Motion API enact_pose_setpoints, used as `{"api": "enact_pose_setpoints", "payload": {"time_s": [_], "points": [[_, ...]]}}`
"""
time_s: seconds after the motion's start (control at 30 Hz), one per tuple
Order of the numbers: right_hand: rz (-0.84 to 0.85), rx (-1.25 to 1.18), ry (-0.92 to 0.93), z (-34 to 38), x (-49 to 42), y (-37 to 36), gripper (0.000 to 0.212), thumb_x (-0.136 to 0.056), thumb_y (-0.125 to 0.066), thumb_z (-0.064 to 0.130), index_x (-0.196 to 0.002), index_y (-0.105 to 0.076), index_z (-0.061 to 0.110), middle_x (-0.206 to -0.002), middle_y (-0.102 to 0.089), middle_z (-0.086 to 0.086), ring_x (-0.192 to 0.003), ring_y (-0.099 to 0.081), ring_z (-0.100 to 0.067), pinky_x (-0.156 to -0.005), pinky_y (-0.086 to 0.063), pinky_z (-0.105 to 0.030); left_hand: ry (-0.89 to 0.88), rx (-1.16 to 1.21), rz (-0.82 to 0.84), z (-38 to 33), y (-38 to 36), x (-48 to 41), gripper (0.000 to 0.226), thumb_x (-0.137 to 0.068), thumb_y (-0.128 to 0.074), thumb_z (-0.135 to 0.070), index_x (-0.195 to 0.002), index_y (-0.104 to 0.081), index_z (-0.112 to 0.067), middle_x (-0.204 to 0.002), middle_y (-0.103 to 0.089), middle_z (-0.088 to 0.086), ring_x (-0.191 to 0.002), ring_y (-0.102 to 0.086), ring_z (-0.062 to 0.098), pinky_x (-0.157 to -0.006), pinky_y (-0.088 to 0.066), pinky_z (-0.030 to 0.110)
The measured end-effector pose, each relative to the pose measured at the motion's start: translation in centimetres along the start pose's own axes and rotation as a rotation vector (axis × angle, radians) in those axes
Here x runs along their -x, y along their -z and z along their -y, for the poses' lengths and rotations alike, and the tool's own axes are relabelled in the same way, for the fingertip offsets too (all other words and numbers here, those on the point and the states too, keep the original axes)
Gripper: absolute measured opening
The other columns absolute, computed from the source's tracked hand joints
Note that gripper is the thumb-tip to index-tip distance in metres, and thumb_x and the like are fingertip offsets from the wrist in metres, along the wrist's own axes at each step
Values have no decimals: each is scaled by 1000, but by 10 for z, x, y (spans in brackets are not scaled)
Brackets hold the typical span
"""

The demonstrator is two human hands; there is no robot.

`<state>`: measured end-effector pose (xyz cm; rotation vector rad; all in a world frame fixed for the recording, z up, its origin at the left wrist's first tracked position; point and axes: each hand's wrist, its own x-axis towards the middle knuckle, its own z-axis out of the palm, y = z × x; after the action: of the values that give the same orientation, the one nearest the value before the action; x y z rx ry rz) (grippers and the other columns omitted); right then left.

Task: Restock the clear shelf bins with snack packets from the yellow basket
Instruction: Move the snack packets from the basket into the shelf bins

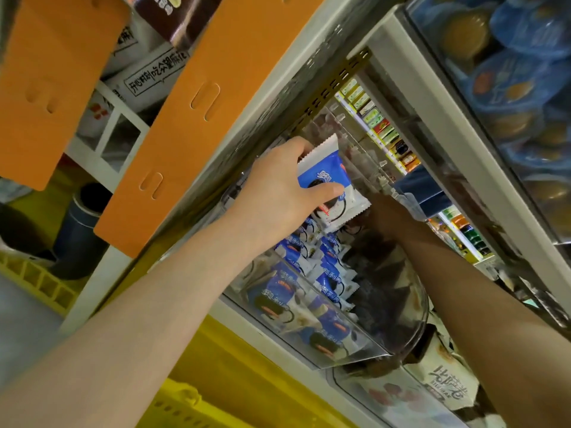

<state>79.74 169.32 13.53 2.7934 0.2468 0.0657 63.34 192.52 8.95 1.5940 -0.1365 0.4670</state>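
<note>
Two orange cardboard panels fill the upper left, the nearer one just beside the grey shelf rail that runs close over the bin's mouth. Under it, a clear bin holds a pile of blue-and-white packets. The yellow basket lies below. The left hand pinches one packet above the pile. The right hand reaches into the bin's shaded back, and its grip cannot be told.
</note>
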Motion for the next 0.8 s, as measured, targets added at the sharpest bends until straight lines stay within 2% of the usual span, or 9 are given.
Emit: {"api": "enact_pose_setpoints", "payload": {"time_s": [0.1,0.2,0.27,0.37,0.47,0.53,0.63,0.73,0.8], "points": [[-1,-42,47,3,9,4,33,-87,-64,28,-116,-60,13,-114,-64,-8,-101,-61,-26,-90,-50,-40,18,-11,20,-2,1,0,33,-82,-66,-37,-101,-52,-13,-85,-55,9,-64,-47,20,-56,-35,26],[-113,-87,14,19,33,12,30,-91,-58,23,-119,-55,15,-114,-62,-6,-89,-61,-19,-75,-49,-28,46,-18,44,-6,3,4,28,-87,-62,-32,-107,-51,-16,-89,-60,10,-68,-57,28,-53,-39,28],[-235,-275,38,37,63,21,23,-94,-51,19,-116,-56,17,-107,-63,-3,-80,-58,-13,-67,-45,-25,55,-48,83,-8,5,9,26,-89,-60,-30,-109,-48,-19,-88,-60,4,-64,-59,21,-49,-39,25],[-401,-598,129,62,117,35,23,-99,-40,19,-112,-60,18,-103,-63,5,-90,-57,-9,-77,-41,-18,58,-98,162,-14,12,19,27,-88,-61,-31,-109,-47,-21,-89,-58,-2,-55,-55,1,-48,-39,15],[-263,-921,209,83,164,48,25,-100,-37,30,-111,-59,24,-104,-64,12,-97,-61,-3,-86,-48,-21,94,28,207,-22,14,29,30,-83,-67,-25,-108,-54,-13,-98,-66,3,-79,-67,15,-75,-55,39],[-130,-904,263,90,184,52,27,-96,-45,34,-116,-58,23,-103,-64,17,-94,-60,4,-81,-48,-12,88,54,236,-27,11,38,29,-83,-67,-25,-106,-58,-11,-96,-68,8,-80,-68,21,-77,-55,45],[-34,-984,249,90,198,56,14,-91,-57,29,-103,-63,25,-94,-69,14,-85,-64,2,-73,-49,-10,81,31,218,-28,2,50,27,-84,-64,-28,-105,-59,-12,-93,-68,9,-78,-66,25,-77,-53,48],[117,-1115,141,79,202,56,11,-84,-65,30,-95,-66,28,-96,-73,5,-88,-68,-7,-76,-54,-17,41,8,184,-24,-7,57,27,-85,-63,-30,-109,-57,-18,-92,-65,-2,-80,-64,12,-75,-55,35],[104,-1075,84,67,200,55,17,-80,-69,34,-95,-67,27,-95,-72,6,-86,-68,-6,-69,-53,-13,-62,-181,193,-20,-11,59,28,-87,-61,-32,-112,-51,-23,-90,-60,-12,-74,-59,4,-67,-51,23]]}}
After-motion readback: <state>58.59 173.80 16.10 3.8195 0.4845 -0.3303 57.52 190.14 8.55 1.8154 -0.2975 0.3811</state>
